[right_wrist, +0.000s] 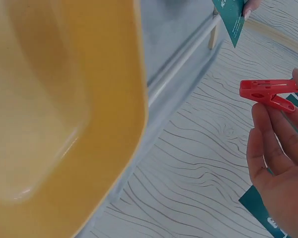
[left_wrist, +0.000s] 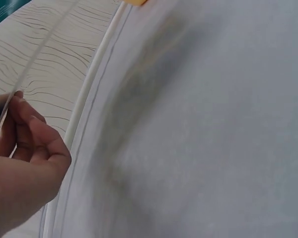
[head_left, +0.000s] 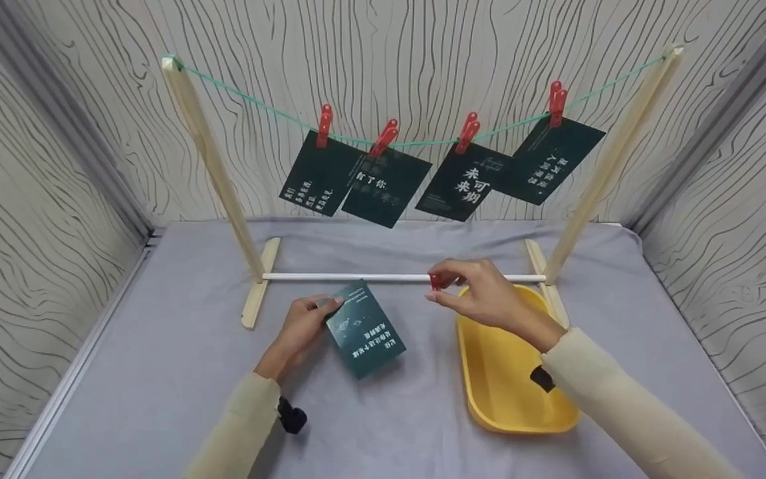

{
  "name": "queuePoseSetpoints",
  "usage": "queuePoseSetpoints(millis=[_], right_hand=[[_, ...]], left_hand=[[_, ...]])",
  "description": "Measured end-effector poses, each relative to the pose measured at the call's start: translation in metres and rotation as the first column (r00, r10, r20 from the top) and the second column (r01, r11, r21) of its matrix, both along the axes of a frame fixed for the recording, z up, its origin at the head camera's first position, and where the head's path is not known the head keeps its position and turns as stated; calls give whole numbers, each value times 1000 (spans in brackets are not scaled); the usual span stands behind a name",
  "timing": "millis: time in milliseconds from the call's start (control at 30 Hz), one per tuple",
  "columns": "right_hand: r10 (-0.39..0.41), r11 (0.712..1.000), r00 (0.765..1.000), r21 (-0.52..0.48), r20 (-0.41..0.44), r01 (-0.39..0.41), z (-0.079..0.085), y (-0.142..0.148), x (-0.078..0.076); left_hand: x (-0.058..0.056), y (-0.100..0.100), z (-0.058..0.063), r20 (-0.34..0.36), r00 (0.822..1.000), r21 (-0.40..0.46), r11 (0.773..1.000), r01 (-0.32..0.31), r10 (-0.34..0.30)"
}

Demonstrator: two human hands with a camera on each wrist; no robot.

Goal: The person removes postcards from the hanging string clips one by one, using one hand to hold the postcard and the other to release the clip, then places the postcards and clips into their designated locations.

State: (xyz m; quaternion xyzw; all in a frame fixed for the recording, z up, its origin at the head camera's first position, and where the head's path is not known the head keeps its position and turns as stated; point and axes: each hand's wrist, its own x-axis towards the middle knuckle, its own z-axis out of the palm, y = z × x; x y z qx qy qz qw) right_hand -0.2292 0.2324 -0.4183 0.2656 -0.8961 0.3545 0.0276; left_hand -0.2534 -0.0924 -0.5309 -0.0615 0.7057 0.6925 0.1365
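Note:
In the head view my left hand (head_left: 302,327) pinches a dark green card (head_left: 371,336) with white lettering by its upper left edge, thumb on top. The left wrist view shows that card edge-on, a thin pale strip (left_wrist: 39,48) between thumb and fingers. My right hand (head_left: 489,293) holds a red clothespin (head_left: 435,282) between thumb and fingers, over the yellow tray's far end. Seen from the right wrist, the clothespin (right_wrist: 268,90) points away from the palm. Above both hands, several dark cards, among them a card (head_left: 466,183), hang from a green string (head_left: 256,100), each under a red clothespin.
Two wooden posts (head_left: 213,166) on flat feet carry the string, joined low down by a white rod (head_left: 343,277). A yellow tray (head_left: 466,372) stands on the grey cloth (head_left: 157,372) beneath my right forearm. Wood-patterned walls (head_left: 356,53) enclose the back and sides.

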Motion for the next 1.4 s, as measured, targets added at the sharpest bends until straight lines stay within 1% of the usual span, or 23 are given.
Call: queuePoseSetpoints(millis=[167,267,400,500,533,633,733,833,900,967,1133,1267,1400], right_hand=[[-6,1000,1000,21,15,5,-3,9,1],[-24,999,1000,49,13,23,-7,14,1],[-68,994,996,90,63,62,-12,20,2],[-76,991,993,113,92,65,-17,23,3],[-73,990,993,123,89,62,-18,24,3],[-52,986,998,160,39,45,-22,28,3],[-50,978,999,204,-15,52,-26,33,1],[-57,969,998,240,-16,59,-30,38,-1],[-51,965,999,260,8,47,-33,40,-1],[-47,959,998,280,51,31,-35,42,-2],[-40,946,988,324,149,-11,-41,45,-3],[-47,935,982,354,183,-21,-44,47,-4],[-83,917,978,399,190,0,-47,48,-5]], left_hand=[[-1,8,0,9,999,-88,995,36,-36],[-2,12,-1,5,998,-122,991,60,-60],[-2,18,-3,-5,994,-145,984,104,-106],[-1,20,-4,5,990,-164,977,140,-141],[0,21,-4,11,988,-172,973,151,-152],[1,24,-6,40,984,-181,967,177,-173],[2,27,-7,51,980,-187,962,197,-191],[1,30,-8,45,978,-190,959,208,-204],[1,32,-9,39,976,-190,958,216,-212],[2,34,-10,41,976,-181,959,217,-213],[3,39,-14,40,974,-168,960,225,-221],[2,44,-16,21,971,-165,957,239,-239],[0,50,-15,-8,967,-180,951,250,-256]])
